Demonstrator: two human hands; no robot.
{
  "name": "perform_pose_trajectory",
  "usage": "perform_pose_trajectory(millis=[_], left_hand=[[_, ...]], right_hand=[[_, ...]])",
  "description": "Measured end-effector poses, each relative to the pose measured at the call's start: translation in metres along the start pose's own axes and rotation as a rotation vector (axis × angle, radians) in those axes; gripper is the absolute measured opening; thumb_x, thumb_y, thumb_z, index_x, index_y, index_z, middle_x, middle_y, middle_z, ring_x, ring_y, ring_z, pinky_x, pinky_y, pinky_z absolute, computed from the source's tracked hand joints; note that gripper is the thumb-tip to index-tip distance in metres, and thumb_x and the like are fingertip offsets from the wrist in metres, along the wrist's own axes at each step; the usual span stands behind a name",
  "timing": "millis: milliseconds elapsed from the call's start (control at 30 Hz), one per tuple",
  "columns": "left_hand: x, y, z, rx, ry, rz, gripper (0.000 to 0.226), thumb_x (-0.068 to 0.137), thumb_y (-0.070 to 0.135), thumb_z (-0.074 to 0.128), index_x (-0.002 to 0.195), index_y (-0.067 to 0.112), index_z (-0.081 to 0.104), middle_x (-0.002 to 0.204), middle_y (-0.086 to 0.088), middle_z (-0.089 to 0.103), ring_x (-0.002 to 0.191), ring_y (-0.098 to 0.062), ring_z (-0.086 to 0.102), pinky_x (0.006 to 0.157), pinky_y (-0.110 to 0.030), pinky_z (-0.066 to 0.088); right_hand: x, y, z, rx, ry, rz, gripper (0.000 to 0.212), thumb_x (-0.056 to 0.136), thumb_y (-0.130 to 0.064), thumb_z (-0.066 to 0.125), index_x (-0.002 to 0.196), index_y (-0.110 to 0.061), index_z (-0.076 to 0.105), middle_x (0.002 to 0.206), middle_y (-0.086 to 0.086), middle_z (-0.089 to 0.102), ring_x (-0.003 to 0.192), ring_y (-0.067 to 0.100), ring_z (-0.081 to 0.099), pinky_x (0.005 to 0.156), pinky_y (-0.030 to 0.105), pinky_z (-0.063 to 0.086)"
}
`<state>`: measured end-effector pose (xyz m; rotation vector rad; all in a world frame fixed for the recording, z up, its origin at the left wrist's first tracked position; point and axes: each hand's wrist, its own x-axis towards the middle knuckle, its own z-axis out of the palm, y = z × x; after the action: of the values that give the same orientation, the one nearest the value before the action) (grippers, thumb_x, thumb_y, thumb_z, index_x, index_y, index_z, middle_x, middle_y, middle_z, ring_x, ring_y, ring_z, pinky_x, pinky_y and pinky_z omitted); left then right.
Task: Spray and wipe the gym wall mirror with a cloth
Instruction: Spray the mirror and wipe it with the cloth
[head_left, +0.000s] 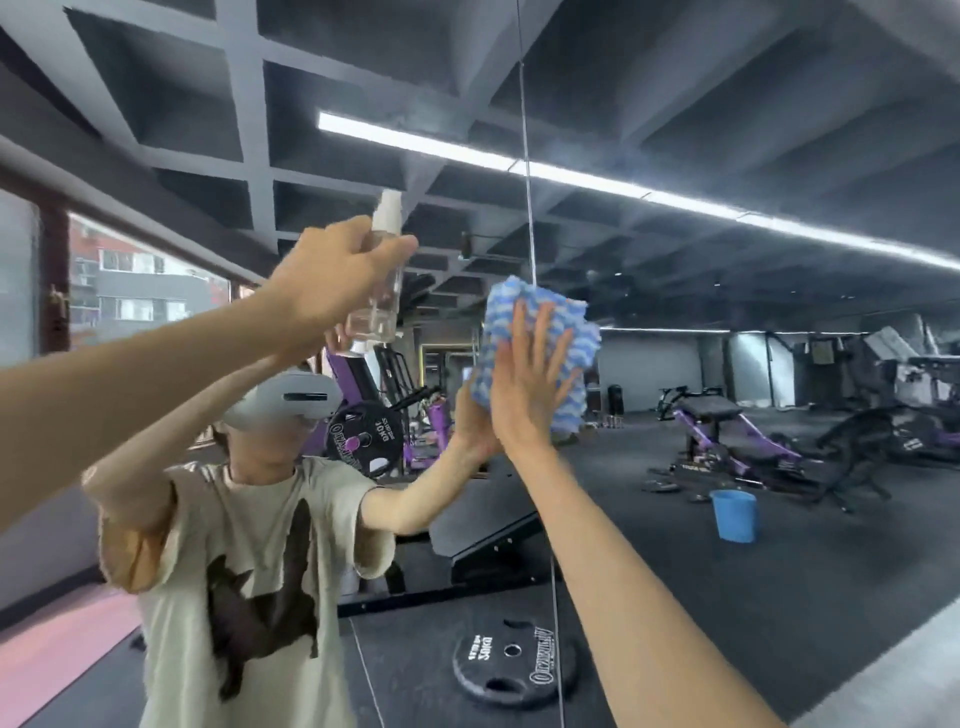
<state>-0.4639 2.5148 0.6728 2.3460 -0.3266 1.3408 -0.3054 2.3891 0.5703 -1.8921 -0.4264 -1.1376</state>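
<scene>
Blue-white cloth (540, 353) flat under the open right hand (524, 387) on the mirror (727, 291), so we're mid-wipe; left hand (332, 270) grips the spray bottle (376, 306). Next, probably wide sweeps.

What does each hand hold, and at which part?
The left hand grips the clear spray bottle around its upper body. The right hand grips nothing: its straight fingers press the cloth flat against the mirror.

2 bare hands: 1 left hand (332, 275) and 1 right hand (524, 384). 1 clear spray bottle (382, 296). 1 blue-and-white cloth (543, 312). 1 wall mirror (727, 270) with 1 vertical seam (527, 156). reflected in it: 1 blue bucket (735, 514), 2 black weight plates (511, 670), 1 long ceiling light strip (582, 179).
</scene>
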Motion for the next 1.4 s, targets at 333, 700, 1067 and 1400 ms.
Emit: perform_pose_trajectory(millis=[333, 700, 1067, 1400], left_hand=[[-0.093, -0.04, -0.024, 0.184, -0.167, -0.024, 0.039, 0.091, 0.051, 0.05, 0.091, 0.012, 0.049, 0.085, -0.006, 0.066, 0.077, -0.025, 0.065, 0.074, -0.043, 0.054], [-0.052, -0.055, -0.091, 0.18, 0.169, 0.056, 0.06, 0.091, 0.009, 0.055, 0.14, 0.025, 0.025, 0.085, -0.001, 0.054, 0.064, -0.014, 0.051, 0.068, -0.031, 0.048], [-0.015, -0.066, -0.15, 0.382, 0.257, 0.046, 0.064, 0.089, 0.01, 0.062, 0.141, 0.028, 0.03, 0.122, -0.013, 0.054, 0.083, -0.022, 0.052, 0.07, -0.038, 0.049], [-0.002, -0.065, -0.151, 0.529, 0.321, 0.036, 0.056, 0.09, 0.018, 0.056, 0.136, 0.036, 0.031, 0.098, 0.004, 0.049, 0.074, -0.022, 0.054, 0.065, -0.036, 0.047]], right_hand=[[-0.049, -0.015, 0.012, 0.023, -0.069, 0.105, 0.053, 0.105, -0.044, 0.012, 0.152, -0.036, -0.011, 0.159, -0.008, -0.025, 0.146, 0.026, -0.026, 0.115, 0.06, -0.009], [0.091, -0.123, -0.016, -0.046, -0.055, -0.159, 0.051, 0.107, -0.037, 0.016, 0.154, -0.037, -0.004, 0.164, -0.004, -0.012, 0.149, 0.025, -0.016, 0.119, 0.057, -0.004], [0.178, -0.19, -0.02, -0.006, 0.098, -0.033, 0.051, 0.106, -0.039, 0.013, 0.156, -0.035, 0.001, 0.164, -0.009, -0.005, 0.151, 0.024, -0.011, 0.117, 0.06, -0.007], [0.216, -0.247, -0.02, 0.015, 0.049, -0.417, 0.054, 0.101, -0.046, 0.025, 0.154, -0.032, 0.022, 0.164, 0.008, -0.001, 0.15, 0.032, 0.0, 0.119, 0.056, 0.004]])
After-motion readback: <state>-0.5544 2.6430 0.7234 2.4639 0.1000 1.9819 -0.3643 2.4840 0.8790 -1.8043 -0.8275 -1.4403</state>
